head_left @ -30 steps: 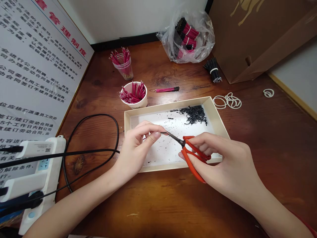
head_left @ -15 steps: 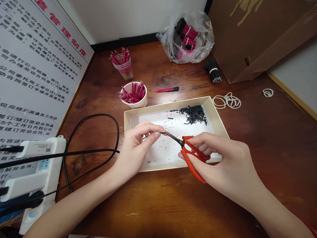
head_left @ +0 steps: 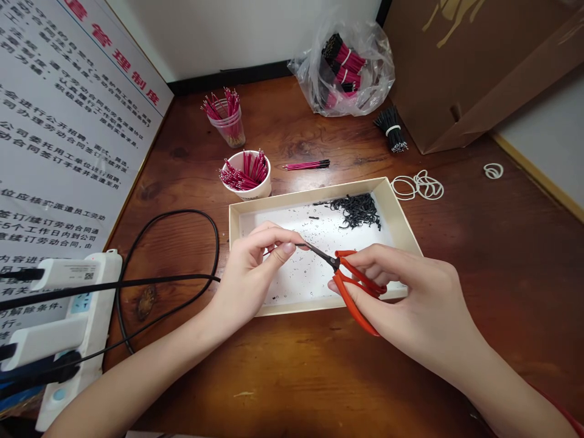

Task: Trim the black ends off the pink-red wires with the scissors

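Between the thumb and forefinger of my left hand (head_left: 250, 264) is pinched a thin red wire with a black end (head_left: 299, 244), mostly hidden by the fingers. My right hand (head_left: 415, 289) grips scissors (head_left: 357, 309) by their orange handles. Their dark blades look nearly closed and point left, with the tips at the wire's black end by my left fingertips. Both hands are over a shallow cream box (head_left: 314, 193) with a white bottom. Inside it, a heap of curled black pieces (head_left: 360, 210) lies in the far right corner, and tiny bits are scattered about.
Behind the box stand a paper cup (head_left: 253, 193) and a plastic cup (head_left: 233, 137) of red wires. Several black-ended red wires (head_left: 305, 165), a clear bag (head_left: 310, 91), a black wire bundle (head_left: 387, 125) and rubber bands (head_left: 429, 185) lie beyond. A power strip (head_left: 103, 292) with cables is left.
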A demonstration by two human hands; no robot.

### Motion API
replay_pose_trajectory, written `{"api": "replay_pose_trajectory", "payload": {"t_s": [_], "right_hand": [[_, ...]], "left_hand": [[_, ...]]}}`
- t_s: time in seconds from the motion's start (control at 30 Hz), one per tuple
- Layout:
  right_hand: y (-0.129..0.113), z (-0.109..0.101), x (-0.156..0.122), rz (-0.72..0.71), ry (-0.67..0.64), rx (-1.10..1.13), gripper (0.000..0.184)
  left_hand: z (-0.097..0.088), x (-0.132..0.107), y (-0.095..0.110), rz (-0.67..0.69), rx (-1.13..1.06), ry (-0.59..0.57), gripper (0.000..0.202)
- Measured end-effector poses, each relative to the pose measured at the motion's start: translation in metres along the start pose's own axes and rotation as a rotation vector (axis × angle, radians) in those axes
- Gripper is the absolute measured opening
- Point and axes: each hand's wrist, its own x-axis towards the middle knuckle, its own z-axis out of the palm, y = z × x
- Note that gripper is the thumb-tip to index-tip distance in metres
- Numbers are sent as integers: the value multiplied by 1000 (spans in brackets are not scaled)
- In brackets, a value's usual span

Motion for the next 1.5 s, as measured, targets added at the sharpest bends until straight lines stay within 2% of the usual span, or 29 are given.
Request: {"api": "replay_pose_trajectory", "payload": {"t_s": [0.33, 0.43, 0.53, 0.7, 0.87, 1.13, 1.5], "right_hand": [[0, 1, 2, 52, 51, 23, 12], [0, 0, 3, 73, 65, 61, 16], [-2, 0, 6, 107, 66, 103, 19], [-5, -3, 10, 169, 41, 216, 18], [-2, -3, 10, 207, 42, 244, 20], [3, 0, 6, 167, 54, 143, 13], [3, -4, 6, 145, 74, 98, 15]], "left_hand": [[0, -1, 1, -33, 13, 0, 11], [2, -1, 3, -65, -28, 27, 3], [3, -2, 7, -97, -77, 25, 6], [3, -4, 11, -165, -209, -47, 10], [2, -5, 6, -187, -343, -98, 11], [3, -5, 10, -223, -390, -88, 12], [3, -2, 13, -232, -336, -25, 16]]}}
